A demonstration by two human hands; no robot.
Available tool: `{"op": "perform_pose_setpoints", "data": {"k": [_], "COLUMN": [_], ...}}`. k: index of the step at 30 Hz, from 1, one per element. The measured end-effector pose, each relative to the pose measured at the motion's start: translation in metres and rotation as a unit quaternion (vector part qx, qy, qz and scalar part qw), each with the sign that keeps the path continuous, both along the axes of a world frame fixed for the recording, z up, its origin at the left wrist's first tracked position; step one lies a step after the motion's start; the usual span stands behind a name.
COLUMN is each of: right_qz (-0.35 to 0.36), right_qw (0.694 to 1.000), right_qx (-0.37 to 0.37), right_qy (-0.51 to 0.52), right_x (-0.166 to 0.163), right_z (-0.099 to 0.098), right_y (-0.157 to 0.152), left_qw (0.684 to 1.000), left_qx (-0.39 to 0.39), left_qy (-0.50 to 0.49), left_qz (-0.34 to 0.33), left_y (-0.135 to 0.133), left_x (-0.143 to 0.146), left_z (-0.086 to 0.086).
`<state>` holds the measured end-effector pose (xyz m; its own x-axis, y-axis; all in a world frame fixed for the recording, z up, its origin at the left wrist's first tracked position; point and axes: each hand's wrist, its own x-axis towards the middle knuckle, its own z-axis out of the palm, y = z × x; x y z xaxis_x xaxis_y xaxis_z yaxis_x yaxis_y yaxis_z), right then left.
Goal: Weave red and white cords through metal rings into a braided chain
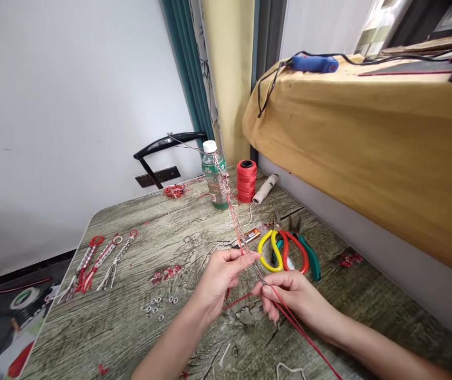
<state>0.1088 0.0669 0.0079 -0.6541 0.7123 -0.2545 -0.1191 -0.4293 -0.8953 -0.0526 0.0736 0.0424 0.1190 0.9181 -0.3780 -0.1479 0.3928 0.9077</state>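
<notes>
Cords (258, 272) stretch through frame center, pinched by a person's left hand (222, 277) and, just below, right hand (291, 295), near red-and-yellow-handled scissors (284, 246) at center right.

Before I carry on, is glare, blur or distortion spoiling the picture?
Head view: soft light on the table; left hand and right hand look fairly sharp; bright, washed-out patch at upper right; extreme top-right corner dark and blurred; edges look stretched.

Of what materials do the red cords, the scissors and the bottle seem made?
Red cords: smooth-looking textile, perhaps synthetic, thin and string-like.
Scissors: greyish metal blades; handles likely smooth plastic, evenly yellow and red.
Bottle: glossy, see-through wall, so probably clear plastic, though glass is possible.
</notes>
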Motion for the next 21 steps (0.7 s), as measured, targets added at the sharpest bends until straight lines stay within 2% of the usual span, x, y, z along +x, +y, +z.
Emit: {"op": "perform_pose_setpoints", "data": {"k": [4, 6, 7, 8, 11, 13, 14, 15, 16, 18, 19, 21], "right_qz": [-0.009, -0.013, -0.014, -0.016, -0.020, -0.023, -0.023, -0.023, -0.023, -0.022, -0.021, -0.018], "right_qw": [0.999, 0.999, 0.999, 0.998, 0.997, 0.997, 0.996, 0.996, 0.996, 0.995, 0.994, 0.992], "right_qx": [0.042, 0.045, 0.045, 0.046, 0.059, 0.068, 0.072, 0.075, 0.077, 0.083, 0.087, 0.102], "right_qy": [-0.012, -0.021, -0.025, -0.029, -0.035, -0.038, -0.040, -0.043, -0.047, -0.058, -0.064, -0.078], "right_x": [0.002, 0.003, 0.004, 0.005, 0.007, 0.007, 0.006, 0.006, 0.005, 0.004, 0.004, 0.004], "right_z": [0.000, 0.001, 0.002, 0.003, 0.004, 0.004, 0.005, 0.005, 0.005, 0.006, 0.006, 0.006], "right_y": [0.000, 0.000, 0.000, 0.000, -0.002, -0.003, -0.003, -0.003, -0.003, -0.002, -0.002, -0.001], "left_qw": [1.000, 0.997, 0.990, 0.970, 0.913, 0.835, 0.803, 0.802, 0.841, 0.941, 0.969, 0.994], "left_qx": [0.007, 0.037, 0.064, 0.102, 0.170, 0.246, 0.282, 0.303, 0.299, 0.192, 0.143, 0.063], "left_qy": [0.001, 0.062, 0.127, 0.214, 0.328, 0.409, 0.436, 0.434, 0.396, 0.269, 0.201, 0.089], "left_qz": [-0.019, -0.008, 0.009, 0.044, 0.171, 0.274, 0.294, 0.276, 0.215, 0.065, 0.019, -0.019], "left_y": [0.002, 0.007, 0.010, 0.013, 0.016, 0.013, 0.010, 0.008, 0.005, 0.002, 0.001, 0.002], "left_x": [-0.010, -0.023, -0.031, -0.039, -0.056, -0.055, -0.051, -0.044, -0.036, -0.018, -0.010, 0.001], "left_z": [0.004, 0.008, 0.010, 0.012, 0.016, 0.017, 0.017, 0.017, 0.017, 0.015, 0.013, 0.008]}}
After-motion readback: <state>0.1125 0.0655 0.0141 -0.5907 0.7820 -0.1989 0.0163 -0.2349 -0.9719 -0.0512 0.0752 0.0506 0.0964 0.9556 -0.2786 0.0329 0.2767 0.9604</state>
